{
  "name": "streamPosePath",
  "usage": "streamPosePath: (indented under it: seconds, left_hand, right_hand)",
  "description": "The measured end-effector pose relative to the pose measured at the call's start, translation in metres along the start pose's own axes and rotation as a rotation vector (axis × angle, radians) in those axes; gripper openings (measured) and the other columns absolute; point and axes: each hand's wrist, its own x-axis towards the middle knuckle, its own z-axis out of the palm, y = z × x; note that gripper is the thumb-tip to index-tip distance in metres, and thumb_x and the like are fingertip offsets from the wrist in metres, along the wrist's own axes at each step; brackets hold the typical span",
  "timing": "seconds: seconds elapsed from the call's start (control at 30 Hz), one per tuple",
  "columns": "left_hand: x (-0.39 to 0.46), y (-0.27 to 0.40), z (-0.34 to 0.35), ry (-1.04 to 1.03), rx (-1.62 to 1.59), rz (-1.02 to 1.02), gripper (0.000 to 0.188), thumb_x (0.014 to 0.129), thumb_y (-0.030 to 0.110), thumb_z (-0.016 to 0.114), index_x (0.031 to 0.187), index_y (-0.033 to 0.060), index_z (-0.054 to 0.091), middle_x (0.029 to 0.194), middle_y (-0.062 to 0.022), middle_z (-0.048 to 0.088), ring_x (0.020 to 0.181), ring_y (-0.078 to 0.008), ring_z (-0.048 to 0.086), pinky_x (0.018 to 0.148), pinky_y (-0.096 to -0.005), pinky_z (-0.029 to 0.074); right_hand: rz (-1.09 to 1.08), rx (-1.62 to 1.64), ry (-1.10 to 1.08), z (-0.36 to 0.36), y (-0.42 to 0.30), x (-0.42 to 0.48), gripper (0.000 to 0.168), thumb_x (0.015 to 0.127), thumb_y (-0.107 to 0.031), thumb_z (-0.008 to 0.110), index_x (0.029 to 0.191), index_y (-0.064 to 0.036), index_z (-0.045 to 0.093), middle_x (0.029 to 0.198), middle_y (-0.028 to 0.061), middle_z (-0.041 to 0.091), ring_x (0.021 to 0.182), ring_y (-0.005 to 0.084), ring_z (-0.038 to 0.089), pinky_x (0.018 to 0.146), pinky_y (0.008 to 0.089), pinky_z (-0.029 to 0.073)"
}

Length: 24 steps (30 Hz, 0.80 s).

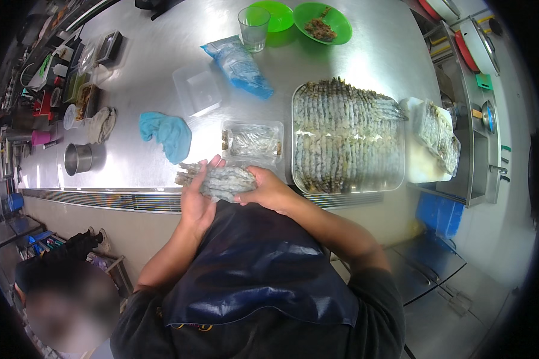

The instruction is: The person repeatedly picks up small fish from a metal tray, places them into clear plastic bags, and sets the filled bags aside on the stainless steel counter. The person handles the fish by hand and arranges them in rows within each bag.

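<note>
A bundle of raw peeled shrimp (pixel 227 181) lies between my two hands, lifted over the front edge of the steel table. My left hand (pixel 198 193) cups its tail end, fingers spread beneath and thumb across the top. At the other end, my right hand (pixel 267 188) grips it with the thumb in front. Just beyond sits a clear plastic container (pixel 253 141) lined with film, with brownish tails showing at both sides. To the right, a large tray (pixel 348 187) holds shrimp packed in tight rows, partly under a glossy clear layer.
A white block (pixel 424 166) with more shrimp stands right of the tray. Beyond are a blue plastic bag (pixel 242 67), a glass (pixel 254 31), a green bowl (pixel 341 33), and an upturned clear tub (pixel 197 92). A blue cloth (pixel 168 134) and metal cup (pixel 77 159) lie left. Another person (pixel 58 269) is at lower left.
</note>
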Motion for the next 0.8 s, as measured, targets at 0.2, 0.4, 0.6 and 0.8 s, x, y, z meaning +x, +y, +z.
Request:
streamPosePath:
  seconds: [0.2, 0.4, 0.6, 0.8]
  left_hand:
    - [0.007, 0.001, 0.006, -0.006, 0.008, 0.014, 0.042, 0.109, 0.018, 0.057, 0.145, 0.0008, 0.042, 0.146, -0.0197, 0.059, 0.139, -0.0303, 0.055, 0.114, -0.0495, 0.047]
    - [0.019, 0.004, 0.018, -0.073, 0.006, -0.010, 0.026, 0.110, 0.013, 0.054, 0.134, 0.0028, 0.052, 0.138, -0.0164, 0.065, 0.135, -0.0284, 0.058, 0.114, -0.0472, 0.047]
    - [0.021, -0.003, 0.004, -0.072, -0.023, -0.058, 0.023, 0.110, 0.013, 0.055, 0.131, 0.0042, 0.053, 0.138, -0.0168, 0.065, 0.133, -0.0284, 0.059, 0.114, -0.0475, 0.047]
    - [0.016, 0.006, 0.004, -0.064, -0.023, -0.022, 0.023, 0.110, 0.015, 0.056, 0.129, 0.0029, 0.054, 0.137, -0.0205, 0.065, 0.134, -0.0301, 0.059, 0.115, -0.0483, 0.046]
  right_hand:
    - [-0.003, -0.004, 0.047, -0.003, -0.001, 0.002, 0.054, 0.086, 0.006, 0.079, 0.136, 0.004, 0.057, 0.114, 0.0107, 0.071, 0.097, 0.0164, 0.070, 0.079, 0.0309, 0.060]
    - [0.013, -0.039, 0.083, -0.011, -0.014, -0.001, 0.059, 0.086, 0.009, 0.079, 0.140, 0.003, 0.055, 0.114, 0.0103, 0.071, 0.097, 0.0162, 0.071, 0.078, 0.0307, 0.060]
    - [0.032, -0.019, 0.069, -0.009, -0.009, -0.004, 0.059, 0.086, 0.008, 0.079, 0.140, 0.002, 0.054, 0.115, 0.0100, 0.070, 0.097, 0.0158, 0.070, 0.078, 0.0308, 0.060]
    - [0.007, 0.045, 0.061, -0.002, 0.005, 0.002, 0.059, 0.084, 0.003, 0.083, 0.136, 0.003, 0.056, 0.113, 0.0091, 0.070, 0.095, 0.0161, 0.069, 0.078, 0.0303, 0.059]
